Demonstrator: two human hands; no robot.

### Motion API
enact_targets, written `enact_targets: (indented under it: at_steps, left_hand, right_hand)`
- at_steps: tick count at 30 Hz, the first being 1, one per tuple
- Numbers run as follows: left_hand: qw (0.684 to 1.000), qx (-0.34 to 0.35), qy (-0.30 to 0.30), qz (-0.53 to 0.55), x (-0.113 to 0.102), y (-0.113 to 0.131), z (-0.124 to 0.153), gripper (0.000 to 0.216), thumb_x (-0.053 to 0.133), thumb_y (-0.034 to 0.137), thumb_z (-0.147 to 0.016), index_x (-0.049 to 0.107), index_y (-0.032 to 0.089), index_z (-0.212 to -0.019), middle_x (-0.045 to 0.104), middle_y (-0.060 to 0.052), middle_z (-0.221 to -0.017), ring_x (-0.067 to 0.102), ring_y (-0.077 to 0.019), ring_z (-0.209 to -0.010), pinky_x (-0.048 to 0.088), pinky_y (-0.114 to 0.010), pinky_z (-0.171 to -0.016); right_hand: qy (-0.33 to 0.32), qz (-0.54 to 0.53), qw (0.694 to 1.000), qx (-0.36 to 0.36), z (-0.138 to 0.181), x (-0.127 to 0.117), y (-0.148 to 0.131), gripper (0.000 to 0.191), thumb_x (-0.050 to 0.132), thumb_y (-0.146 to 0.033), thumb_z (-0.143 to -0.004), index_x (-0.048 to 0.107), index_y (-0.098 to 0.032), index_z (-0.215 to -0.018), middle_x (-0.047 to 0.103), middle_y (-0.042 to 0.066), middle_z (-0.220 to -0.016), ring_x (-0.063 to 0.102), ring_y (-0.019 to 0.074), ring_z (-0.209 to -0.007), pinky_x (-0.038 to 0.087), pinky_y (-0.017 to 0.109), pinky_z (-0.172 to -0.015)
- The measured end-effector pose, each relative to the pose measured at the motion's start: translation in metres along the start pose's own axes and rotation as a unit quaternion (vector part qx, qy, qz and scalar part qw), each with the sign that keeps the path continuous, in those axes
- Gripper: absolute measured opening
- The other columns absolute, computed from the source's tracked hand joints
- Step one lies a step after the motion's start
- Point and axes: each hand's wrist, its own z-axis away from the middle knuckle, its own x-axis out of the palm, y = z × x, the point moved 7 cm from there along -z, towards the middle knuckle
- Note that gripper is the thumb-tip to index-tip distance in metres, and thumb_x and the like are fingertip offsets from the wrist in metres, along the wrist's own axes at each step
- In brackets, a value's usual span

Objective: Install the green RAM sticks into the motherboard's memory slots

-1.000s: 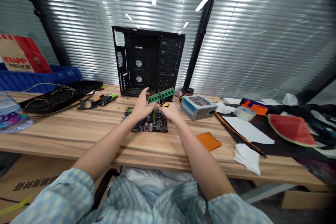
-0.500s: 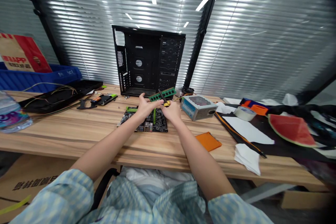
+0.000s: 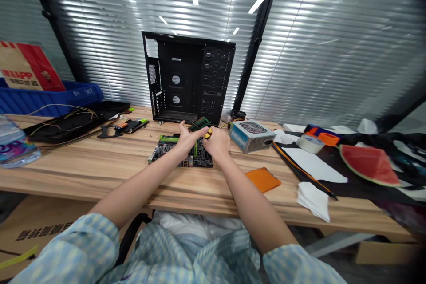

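Note:
Above the motherboard, my left hand (image 3: 187, 137) is closed on a green RAM stick (image 3: 201, 122), its thumb stretched toward the right. The stick is tilted, and part of it is hidden behind my fingers. My right hand (image 3: 217, 143) is closed right beside it on a small yellow-and-black tool (image 3: 208, 133). Most of that tool is covered, so its exact kind is unclear. Below both hands lies the black motherboard (image 3: 203, 159) with green slots, partly covered by my left hand and forearm.
An open black computer case (image 3: 186, 71) stands behind the board. To the right are a power supply (image 3: 253, 135), an orange flat drive (image 3: 264, 180), a tape roll (image 3: 310, 143) and a watermelon slice (image 3: 369, 166). At left sit a blue bin (image 3: 49, 100), a black panel (image 3: 73, 124) and a bottle (image 3: 16, 146).
The RAM stick has turned and moved left and slightly lower, showing less of its length. My right hand has shifted slightly left, and the tool's black part no longer shows across the stick.

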Motion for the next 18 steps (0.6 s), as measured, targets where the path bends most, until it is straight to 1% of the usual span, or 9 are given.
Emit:
enact_targets:
  at_steps: [4, 6, 8, 13, 18]
  left_hand:
    - [0.998, -0.018, -0.008, 0.063, 0.0012, -0.0014, 0.0032, 0.114, 0.081, 0.054, -0.058, 0.009, 0.032, -0.144, 0.045, -0.015, -0.133, 0.046, -0.0294, -0.125, 0.044, -0.04, -0.087]
    - [0.995, -0.016, -0.003, 0.096, 0.0001, -0.0025, 0.0025, 0.113, 0.081, 0.055, -0.057, 0.011, 0.036, -0.143, 0.043, -0.013, -0.137, 0.043, -0.0293, -0.128, 0.044, -0.04, -0.089]
    - [0.992, -0.024, -0.002, 0.122, 0.0001, -0.0045, 0.0017, 0.113, 0.083, 0.054, -0.055, 0.013, 0.038, -0.142, 0.044, -0.012, -0.136, 0.043, -0.029, -0.128, 0.043, -0.04, -0.09]
    - [0.986, -0.044, -0.01, 0.163, 0.0032, -0.0041, 0.003, 0.112, 0.084, 0.053, -0.054, 0.015, 0.039, -0.14, 0.053, -0.009, -0.123, 0.051, -0.0269, -0.118, 0.043, -0.042, -0.089]
    - [0.98, -0.075, -0.006, 0.184, 0.0044, -0.0022, 0.0081, 0.108, 0.085, 0.05, -0.051, 0.02, 0.037, -0.136, 0.058, -0.002, -0.101, 0.057, -0.0225, -0.105, 0.042, -0.041, -0.087]
  right_hand:
    - [0.015, 0.035, 0.999, -0.012, 0.002, -0.0016, -0.0023, 0.022, 0.056, -0.032, -0.081, 0.059, -0.021, -0.1, 0.066, 0.01, -0.103, 0.058, 0.0257, -0.102, 0.04, 0.037, -0.083]
    - [0.025, 0.046, 0.998, -0.016, 0.0025, -0.0019, -0.0023, 0.022, 0.055, -0.03, -0.08, 0.059, -0.021, -0.1, 0.066, 0.009, -0.104, 0.057, 0.0252, -0.102, 0.04, 0.036, -0.082]
    - [0.032, 0.055, 0.998, -0.018, 0.0026, -0.0013, -0.0018, 0.021, 0.056, -0.029, -0.08, 0.059, -0.021, -0.099, 0.066, 0.009, -0.104, 0.056, 0.025, -0.102, 0.039, 0.036, -0.082]
    - [0.063, 0.074, 0.995, -0.034, 0.0025, -0.0013, -0.0026, 0.02, 0.055, -0.026, -0.081, 0.06, -0.021, -0.099, 0.066, 0.009, -0.102, 0.055, 0.0255, -0.101, 0.037, 0.036, -0.08]
    - [0.078, 0.079, 0.993, -0.043, 0.0026, -0.0004, -0.0034, 0.018, 0.054, -0.024, -0.082, 0.06, -0.021, -0.099, 0.066, 0.009, -0.099, 0.055, 0.0255, -0.098, 0.035, 0.036, -0.079]
